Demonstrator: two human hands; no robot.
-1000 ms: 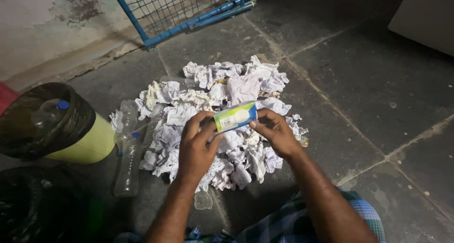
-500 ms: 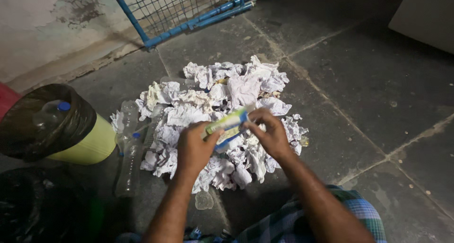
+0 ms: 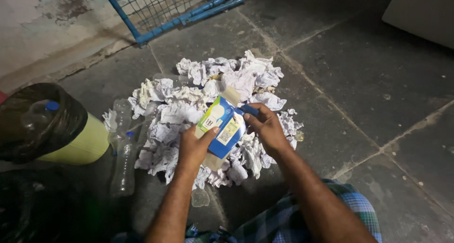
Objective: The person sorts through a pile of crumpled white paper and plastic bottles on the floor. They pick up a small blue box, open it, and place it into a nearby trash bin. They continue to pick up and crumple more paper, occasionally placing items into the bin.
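Observation:
Both hands hold a small cardboard carton (image 3: 221, 126), blue, white and green, now flattened with its end flaps open. My left hand (image 3: 193, 150) grips its lower left side with the thumb on its face. My right hand (image 3: 266, 127) pinches its upper right edge by a blue flap. The carton hangs just above a heap of crumpled white paper (image 3: 208, 106) on the dark tiled floor.
A yellow-green bin (image 3: 71, 139) lined with a black bag stands at left, a capped plastic bottle (image 3: 40, 113) inside. Clear plastic bottles (image 3: 123, 162) lie between bin and paper. A blue metal mesh frame (image 3: 175, 11) leans at the back wall. Another black bag (image 3: 33, 205) sits lower left.
The carton has gone from a closed box held level to a flattened, opened sleeve turned upright. Both hands shifted slightly down and stayed on it.

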